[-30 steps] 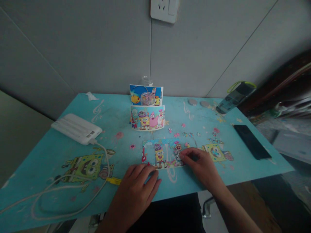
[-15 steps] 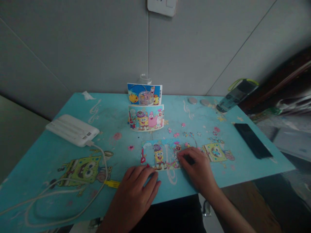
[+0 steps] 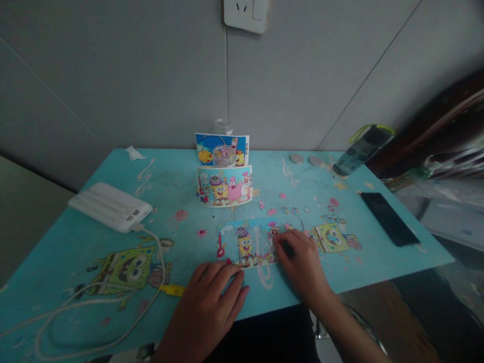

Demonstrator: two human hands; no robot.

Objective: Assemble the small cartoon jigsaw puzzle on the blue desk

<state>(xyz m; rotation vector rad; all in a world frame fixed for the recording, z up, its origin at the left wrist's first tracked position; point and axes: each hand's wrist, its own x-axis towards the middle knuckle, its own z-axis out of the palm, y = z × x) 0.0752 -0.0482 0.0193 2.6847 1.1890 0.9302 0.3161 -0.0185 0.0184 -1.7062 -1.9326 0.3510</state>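
A partly assembled jigsaw puzzle (image 3: 245,246) lies flat on the blue table, with gaps where the tabletop shows. My left hand (image 3: 212,297) rests palm down at its lower left edge, fingers apart, holding nothing. At the puzzle's right edge, my right hand (image 3: 298,254) has thumb and index finger pinched together; whatever is between them is too small to make out. Loose puzzle pieces (image 3: 272,212) lie beyond and to the right of the puzzle. A picture card (image 3: 225,187) stands behind it, showing cartoon figures.
A second card (image 3: 204,146) and a clear round container (image 3: 224,156) stand farther back. On the left are a white power bank (image 3: 109,205) and cable (image 3: 164,257). A bottle (image 3: 361,151), black phone (image 3: 389,218) and two round lids (image 3: 296,159) are on the right.
The whole view has shifted slightly, so things sit a little farther left in the picture. Both hands keep nearly the same places at the puzzle.
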